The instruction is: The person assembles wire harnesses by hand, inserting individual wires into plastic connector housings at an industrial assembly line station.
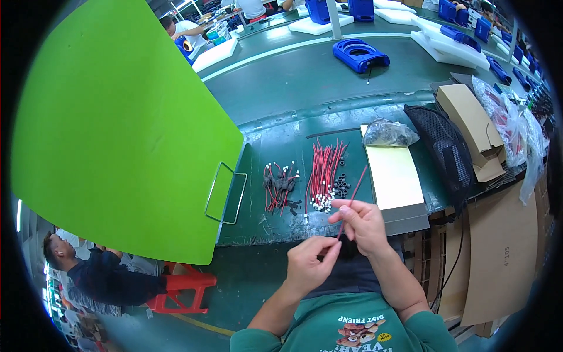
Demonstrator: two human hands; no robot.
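Note:
A thin red wire [358, 183] slants between my hands, its upper end free above my fingers. My left hand [309, 265] pinches it near the low end. Higher up, my right hand [365, 226] has the wire between thumb and fingers. Whether a connector sits at the low end is hidden. Just beyond my hands lies a bundle of red wires [324, 167] with white plugs at the near ends. Small black rings [341, 186] are scattered beside it. To the left is a pile of red wires with black sleeving [281, 186].
A large green panel [117, 123] with a metal handle [226, 193] stands at left. On the right are a yellow sheet [396, 176], a bag of black parts [389, 134], a black mesh bag [443, 152] and an open cardboard box [472, 126]. A blue housing [359, 55] lies farther back.

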